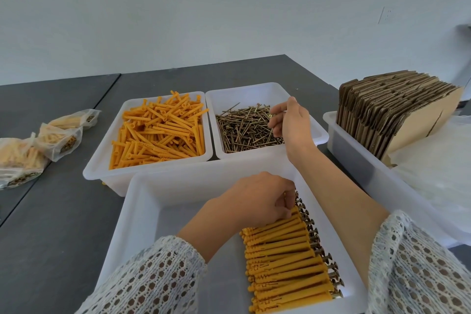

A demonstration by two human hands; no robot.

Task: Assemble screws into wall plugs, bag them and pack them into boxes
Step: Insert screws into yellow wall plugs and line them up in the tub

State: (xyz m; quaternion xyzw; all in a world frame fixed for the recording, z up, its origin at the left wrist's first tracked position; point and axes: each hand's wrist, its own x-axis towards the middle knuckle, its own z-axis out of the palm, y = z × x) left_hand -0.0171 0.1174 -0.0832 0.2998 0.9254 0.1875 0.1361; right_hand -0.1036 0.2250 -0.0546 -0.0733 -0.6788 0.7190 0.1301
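Near white plastic tray (pixel 142 211): row of orange wall plugs with screws inserted (pixel 288 257), topmost pinched by left hand (pixel 257 201). Brass screw (pixel 270 115) pinched by right hand (pixel 290 122) over screw tray (pixel 257 93). Assembly step judged ongoing; a loose orange plug (pixel 160 130) is needed next.

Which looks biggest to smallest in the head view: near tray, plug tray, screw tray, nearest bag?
1. Near tray, though it sits closest to the camera.
2. Plug tray.
3. Screw tray, slightly smaller-looking, but also farther; possibly alike.
4. Nearest bag, cut off by the frame edge.
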